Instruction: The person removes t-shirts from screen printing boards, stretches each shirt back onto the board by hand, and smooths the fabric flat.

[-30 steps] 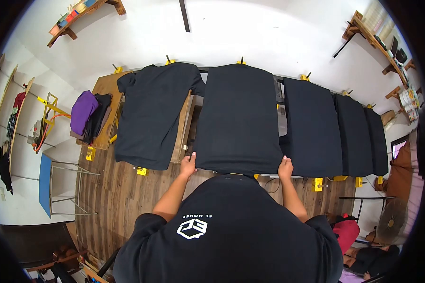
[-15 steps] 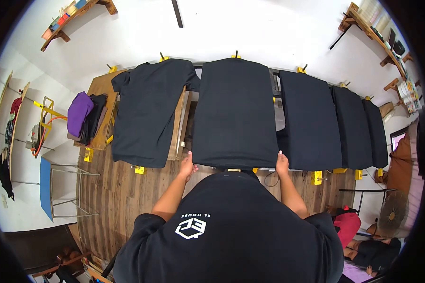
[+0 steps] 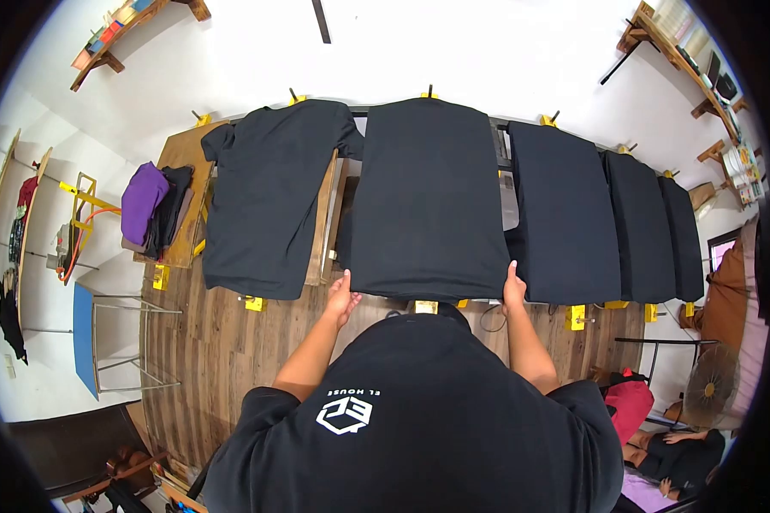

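A black T-shirt (image 3: 428,201) is stretched over the middle board, with its hem towards me. At the hem's left corner my left hand (image 3: 342,301) is closed on the cloth, thumb up and fingers curled under. My right hand (image 3: 514,291) pinches the right corner the same way. To the left, another black T-shirt (image 3: 269,197) lies more loosely over a wooden board, sleeves showing and some creases in it. Right of the middle one, a black shirt (image 3: 569,214) lies smooth over its board.
Further right, more boards carry black shirts (image 3: 646,227). Folded garments, a purple one (image 3: 145,203) on top, rest on a wooden board (image 3: 184,158) at the left. Yellow brackets (image 3: 576,317) line the rack. A blue-topped stand (image 3: 84,342) is at left, a fan (image 3: 712,385) at right, with a seated person nearby.
Both hands stay at the hem corners. My right hand has shifted slightly up and right, and the cloth near the hem looks a little flatter. The view has tilted slightly.
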`<state>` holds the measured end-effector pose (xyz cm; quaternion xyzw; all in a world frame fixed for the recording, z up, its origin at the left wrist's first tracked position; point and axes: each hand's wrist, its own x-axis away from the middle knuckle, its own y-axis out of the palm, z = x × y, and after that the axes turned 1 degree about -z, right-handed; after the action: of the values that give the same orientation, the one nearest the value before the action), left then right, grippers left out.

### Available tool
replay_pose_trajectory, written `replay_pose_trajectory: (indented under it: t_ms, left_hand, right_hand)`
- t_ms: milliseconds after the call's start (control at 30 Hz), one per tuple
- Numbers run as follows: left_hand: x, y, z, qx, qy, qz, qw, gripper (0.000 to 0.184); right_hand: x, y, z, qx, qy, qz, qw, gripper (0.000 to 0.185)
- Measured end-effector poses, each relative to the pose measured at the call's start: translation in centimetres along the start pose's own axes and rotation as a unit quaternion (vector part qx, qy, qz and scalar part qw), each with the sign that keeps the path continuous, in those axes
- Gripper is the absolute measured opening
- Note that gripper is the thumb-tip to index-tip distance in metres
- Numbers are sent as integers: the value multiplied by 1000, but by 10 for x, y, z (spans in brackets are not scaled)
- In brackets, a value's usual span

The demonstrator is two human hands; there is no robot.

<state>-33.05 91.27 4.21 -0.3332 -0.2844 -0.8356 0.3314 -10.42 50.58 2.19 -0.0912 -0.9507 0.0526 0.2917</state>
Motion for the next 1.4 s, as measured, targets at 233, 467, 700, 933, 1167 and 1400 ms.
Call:
replay_pose_trajectory:
  t_ms: [233, 467, 700, 933, 1167, 1400]
  left_hand:
    - [-6, -4, -4, -7, -5, -5, 1000, 43]
    - [-49, -10, 9, -149, -4, 61, 987, 43]
    - [-39, 68, 74, -279, 247, 185, 909, 54]
    - [-84, 123, 115, -417, 338, 147, 831, 67]
    - [-85, 147, 111, -526, 250, 223, 781, 63]
    - [-115, 146, 129, -520, 276, 256, 767, 62]
  right_hand:
    - [13, 1, -8, 5, 59, -38, 998, 68]
    - [-10, -2, -12, 82, 85, -71, 990, 67]
    - [-41, 14, -32, 181, -15, -77, 980, 60]
    - [-62, 63, -81, 234, -204, -18, 950, 47]
    - [-118, 100, -149, 173, -162, -84, 968, 37]
    - [-201, 152, -196, 110, -231, -135, 957, 32]
